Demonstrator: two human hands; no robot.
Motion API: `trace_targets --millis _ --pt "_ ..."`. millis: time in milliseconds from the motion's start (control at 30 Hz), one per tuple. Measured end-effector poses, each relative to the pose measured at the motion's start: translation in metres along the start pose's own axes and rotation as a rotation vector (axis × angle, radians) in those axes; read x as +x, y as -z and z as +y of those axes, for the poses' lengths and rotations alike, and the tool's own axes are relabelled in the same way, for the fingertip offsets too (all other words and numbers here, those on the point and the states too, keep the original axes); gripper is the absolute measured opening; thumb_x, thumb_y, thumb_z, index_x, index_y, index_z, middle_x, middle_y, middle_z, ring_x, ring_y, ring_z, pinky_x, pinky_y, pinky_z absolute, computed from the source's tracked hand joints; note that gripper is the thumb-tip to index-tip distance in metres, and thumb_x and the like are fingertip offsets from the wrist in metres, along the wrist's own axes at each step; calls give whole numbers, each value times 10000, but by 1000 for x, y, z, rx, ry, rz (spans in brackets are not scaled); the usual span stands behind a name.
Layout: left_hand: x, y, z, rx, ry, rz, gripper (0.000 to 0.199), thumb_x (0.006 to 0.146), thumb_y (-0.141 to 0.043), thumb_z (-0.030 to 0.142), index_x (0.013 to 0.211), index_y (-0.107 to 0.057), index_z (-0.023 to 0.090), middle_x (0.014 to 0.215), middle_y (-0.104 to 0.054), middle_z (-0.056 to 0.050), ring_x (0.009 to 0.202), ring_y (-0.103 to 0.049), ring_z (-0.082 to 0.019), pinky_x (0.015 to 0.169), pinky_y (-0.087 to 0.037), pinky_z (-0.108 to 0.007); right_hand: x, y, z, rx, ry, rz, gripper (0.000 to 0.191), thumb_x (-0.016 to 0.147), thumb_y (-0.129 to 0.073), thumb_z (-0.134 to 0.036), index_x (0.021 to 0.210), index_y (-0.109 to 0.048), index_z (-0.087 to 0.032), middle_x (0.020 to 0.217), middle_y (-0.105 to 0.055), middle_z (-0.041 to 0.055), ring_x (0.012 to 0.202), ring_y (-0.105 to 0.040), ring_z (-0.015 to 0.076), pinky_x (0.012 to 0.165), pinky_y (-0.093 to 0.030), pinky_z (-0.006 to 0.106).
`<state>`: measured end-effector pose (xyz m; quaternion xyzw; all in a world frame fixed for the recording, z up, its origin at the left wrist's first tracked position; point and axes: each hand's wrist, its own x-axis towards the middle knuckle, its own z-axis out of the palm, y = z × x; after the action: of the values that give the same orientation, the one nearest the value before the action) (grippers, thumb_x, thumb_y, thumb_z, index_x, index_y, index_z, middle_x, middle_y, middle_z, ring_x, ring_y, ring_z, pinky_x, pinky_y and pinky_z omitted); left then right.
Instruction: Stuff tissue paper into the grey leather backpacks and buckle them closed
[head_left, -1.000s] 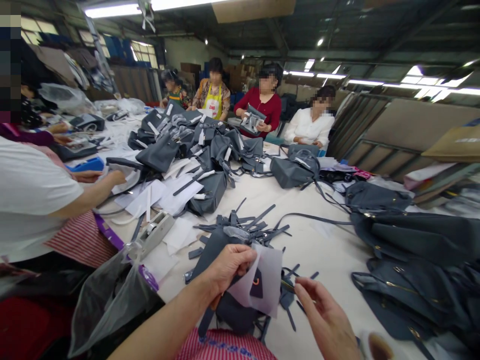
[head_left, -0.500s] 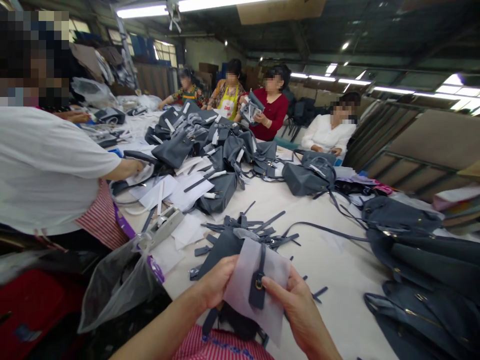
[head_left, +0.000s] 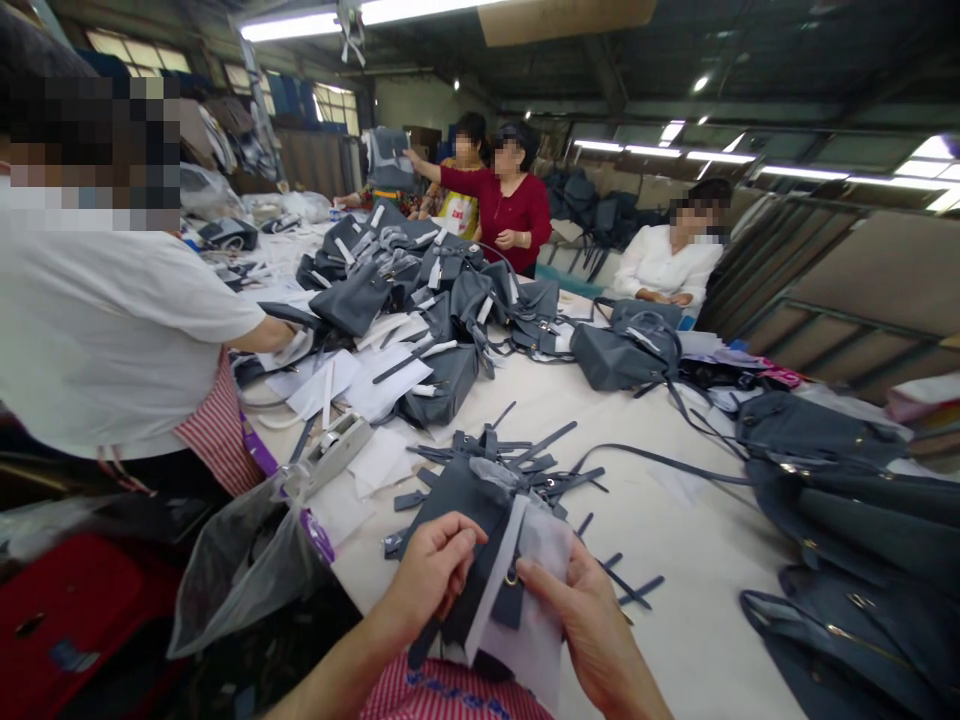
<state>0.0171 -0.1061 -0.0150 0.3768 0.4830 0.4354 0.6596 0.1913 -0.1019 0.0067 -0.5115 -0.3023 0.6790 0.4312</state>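
My right hand (head_left: 581,600) pinches a translucent white sheet (head_left: 536,640) together with a dark strap tab (head_left: 510,603) that has a gold ring. The sheet's left edge is folded over toward the tab. Just left of the sheet, my left hand (head_left: 442,560) has curled fingers and is apart from it; whether anything small is between the fingertips is hidden. Under both hands lies a dark grey bag (head_left: 466,500) at the table's near edge, with loose straps (head_left: 551,440) spread behind it.
Dark bags (head_left: 420,270) and white papers (head_left: 390,380) are heaped mid-table. More bags (head_left: 847,500) lie at the right. A tape dispenser (head_left: 334,447) and plastic bag (head_left: 240,560) are at the left edge. A person in white (head_left: 127,320) stands left; others are across the table.
My left hand has let go of the sheet and moved left. The sheet's left side is now folded. Across the table, the person in red has stretched an arm out leftward with a bag.
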Motion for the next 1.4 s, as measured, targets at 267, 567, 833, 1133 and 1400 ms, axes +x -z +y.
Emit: trace_targets --millis 267,567,833,1133,1400 --pt "26 -26 6 61 -49 -6 200 638 -659 333 637 -613 138 585 -491 40 528 -380 -90 506 -278 -229 -2 -6 5 -100 50 37 632 579 -855 -344 1134 -592 -196 870 -748 34 720 -679 216 630 -535 290" --pt "19 -27 11 166 -40 8 220 682 -592 356 608 -511 164 554 -430 56 531 -360 -92 504 -264 -230 7 7 -21 -299 37 -79 534 674 -710 -596 1004 -673 -179 762 -704 36 682 -642 199 635 -504 300" --pt "6 -11 -4 -133 111 -191 306 560 -727 217 814 -567 160 667 -600 26 561 -493 -99 552 -332 -213 25 -6 -18 -349 42 -56 318 629 -766 -450 637 -611 -173 464 -535 -64 414 -412 82 422 -300 210" --pt "10 -13 1 -49 70 -235 188 679 -669 303 731 -649 124 650 -562 21 600 -471 -93 562 -320 -206 25 -1 -22 -410 73 -58 331 619 -784 -448 630 -607 -168 479 -550 -55 429 -441 91 429 -306 211" --pt "32 -50 8 -275 183 -192 318 574 -772 356 744 -650 116 563 -512 41 448 -421 -66 431 -277 -213 -15 38 0 270 114 11 803 511 -690 -786 1095 -632 -237 1012 -716 120 887 -671 302 702 -536 394"
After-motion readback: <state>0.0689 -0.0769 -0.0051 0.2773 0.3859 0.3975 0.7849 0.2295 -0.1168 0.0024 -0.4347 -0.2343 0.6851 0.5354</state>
